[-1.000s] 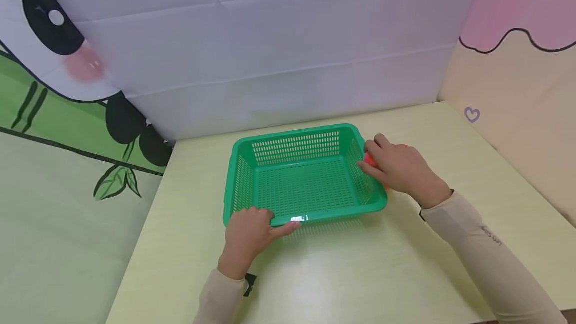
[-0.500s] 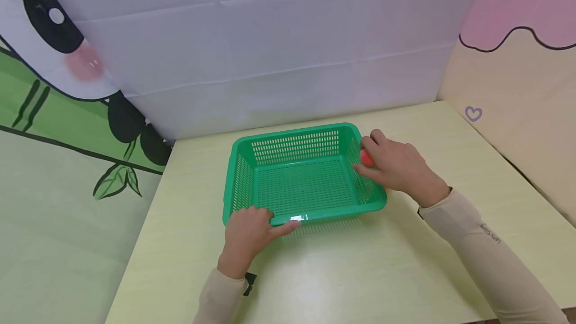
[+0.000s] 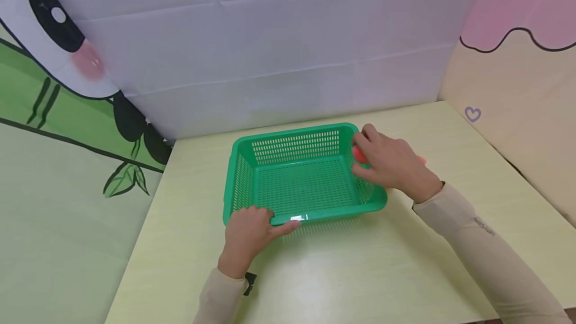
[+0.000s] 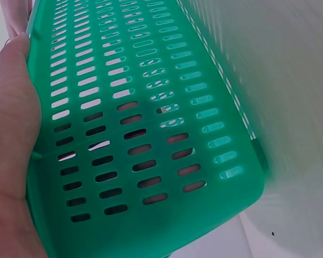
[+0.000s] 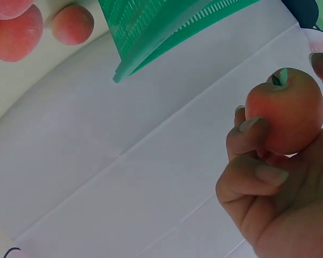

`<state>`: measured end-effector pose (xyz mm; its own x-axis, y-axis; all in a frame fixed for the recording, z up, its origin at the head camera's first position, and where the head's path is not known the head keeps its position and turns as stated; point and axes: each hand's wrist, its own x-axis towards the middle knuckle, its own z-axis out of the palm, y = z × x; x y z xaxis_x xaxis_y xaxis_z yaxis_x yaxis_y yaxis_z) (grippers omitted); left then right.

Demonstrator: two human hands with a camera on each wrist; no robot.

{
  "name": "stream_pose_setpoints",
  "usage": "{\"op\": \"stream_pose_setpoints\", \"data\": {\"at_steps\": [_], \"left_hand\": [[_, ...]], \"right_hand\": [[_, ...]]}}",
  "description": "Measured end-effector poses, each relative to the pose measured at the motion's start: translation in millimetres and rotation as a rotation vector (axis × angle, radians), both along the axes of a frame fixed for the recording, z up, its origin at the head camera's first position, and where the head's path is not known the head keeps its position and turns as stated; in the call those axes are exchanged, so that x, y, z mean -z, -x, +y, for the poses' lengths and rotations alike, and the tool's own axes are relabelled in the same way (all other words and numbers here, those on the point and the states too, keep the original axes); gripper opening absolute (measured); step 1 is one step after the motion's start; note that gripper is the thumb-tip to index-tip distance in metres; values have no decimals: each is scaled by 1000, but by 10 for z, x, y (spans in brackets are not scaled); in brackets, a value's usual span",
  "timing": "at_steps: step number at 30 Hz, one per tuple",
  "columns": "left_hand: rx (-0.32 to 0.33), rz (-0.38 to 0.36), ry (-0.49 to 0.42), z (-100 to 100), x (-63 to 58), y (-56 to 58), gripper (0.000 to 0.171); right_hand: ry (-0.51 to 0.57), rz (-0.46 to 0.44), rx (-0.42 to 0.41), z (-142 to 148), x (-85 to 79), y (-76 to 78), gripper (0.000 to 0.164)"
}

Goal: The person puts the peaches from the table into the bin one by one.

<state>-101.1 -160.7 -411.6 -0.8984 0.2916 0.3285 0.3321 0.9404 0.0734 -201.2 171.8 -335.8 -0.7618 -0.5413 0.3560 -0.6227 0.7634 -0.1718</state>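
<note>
A green perforated plastic basket (image 3: 342,212) stands on the table with nothing lying in it. My left hand (image 3: 247,234) grips its near rim at the left, thumb along the front edge and fingers over the top. In the left wrist view the basket's slotted wall (image 4: 145,215) fills most of the picture. Over the basket's right rim, my right hand (image 3: 390,161) holds an orange-red peach (image 5: 290,110) with a small green leaf between thumb and fingers. In the head view the peach shows partly above the basket's inside; the hand hides the rest.
Several more peaches (image 5: 19,35) lie on the table to the right of the basket, mostly hidden behind the right hand in the head view. The pale wooden table (image 3: 315,274) meets printed cloth backdrops (image 3: 279,39) at the back and sides.
My right hand has moved left and slightly away from me with the peach, from beside the right rim to over it. The left hand and the basket have stayed put.
</note>
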Motion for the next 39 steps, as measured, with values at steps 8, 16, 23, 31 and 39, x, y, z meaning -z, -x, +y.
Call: {"op": "stream_pose_setpoints", "data": {"at_steps": [8, 16, 23, 31, 39], "left_hand": [[4, 30, 10, -10, 33, -4, 82], [-2, 17, -7, -19, 43, 11, 83], [12, 29, 3, -37, 48, 19, 81], [13, 5, 19, -35, 40, 15, 80], [7, 36, 16, -24, 52, 40, 83]], "right_hand": [[-51, 6, -46, -162, -94, 25, 20], [-66, 22, -108, -322, -168, 39, 21], [-69, 44, -135, -427, -209, 38, 19], [-92, 67, -162, -501, -227, 27, 12], [-130, 98, -188, -584, -282, 45, 14]]}}
